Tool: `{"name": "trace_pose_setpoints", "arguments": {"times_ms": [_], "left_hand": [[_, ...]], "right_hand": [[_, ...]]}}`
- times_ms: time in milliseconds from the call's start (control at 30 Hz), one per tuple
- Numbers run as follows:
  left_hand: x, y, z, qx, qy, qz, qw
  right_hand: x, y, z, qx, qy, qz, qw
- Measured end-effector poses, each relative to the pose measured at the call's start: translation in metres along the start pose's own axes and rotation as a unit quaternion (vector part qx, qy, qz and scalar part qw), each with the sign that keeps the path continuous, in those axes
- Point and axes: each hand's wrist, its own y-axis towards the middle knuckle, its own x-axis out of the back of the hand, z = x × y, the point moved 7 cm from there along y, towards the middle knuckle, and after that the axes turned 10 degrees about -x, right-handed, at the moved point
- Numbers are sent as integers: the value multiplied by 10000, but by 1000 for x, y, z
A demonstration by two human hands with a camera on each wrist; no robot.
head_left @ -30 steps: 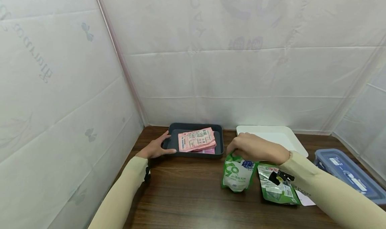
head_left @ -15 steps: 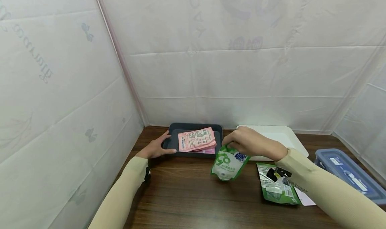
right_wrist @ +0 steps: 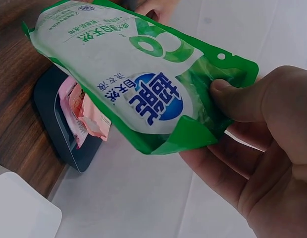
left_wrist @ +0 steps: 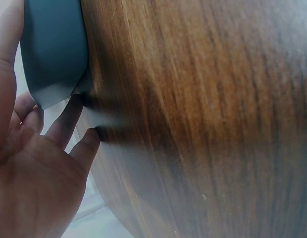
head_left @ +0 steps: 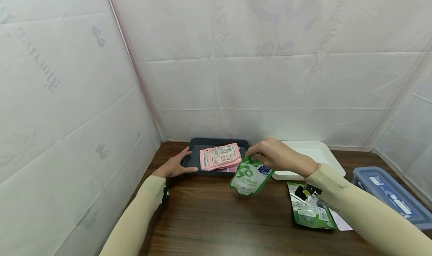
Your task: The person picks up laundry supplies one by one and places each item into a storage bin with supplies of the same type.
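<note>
My right hand (head_left: 275, 156) pinches a green and white laundry detergent pouch (head_left: 251, 179) by its top edge, thumb on the printed face. The pouch hangs tilted over the tabletop, close to the front right corner of a dark grey tray (head_left: 193, 159). In the right wrist view the thumb presses the pouch's green end (right_wrist: 185, 134), with fingers behind it. Several pink packets (head_left: 220, 156) lie stacked in the tray. My left hand (head_left: 174, 166) rests at the tray's left end, fingers spread and fairly straight; the left wrist view has its fingertips beside the tray wall (left_wrist: 54, 49).
A white tray (head_left: 314, 153) sits behind my right forearm. Another green pouch (head_left: 308, 207) lies flat on the table at right, partly over a white card (head_left: 342, 220). Farther right stands a blue lidded box (head_left: 391, 192). Pale fabric walls border the table's back and sides.
My right hand has carried the detergent pouch leftward and up off its earlier spot, toward the dark tray, tilting it on the way. The left hand has stayed put.
</note>
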Motion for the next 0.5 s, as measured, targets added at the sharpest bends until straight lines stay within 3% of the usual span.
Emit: {"name": "trace_pose_setpoints", "arguments": {"times_ms": [500], "left_hand": [[1,0,0,14,-16,-22,10000]], "right_hand": [[2,5,-1,-75,16,-211,9997]]}}
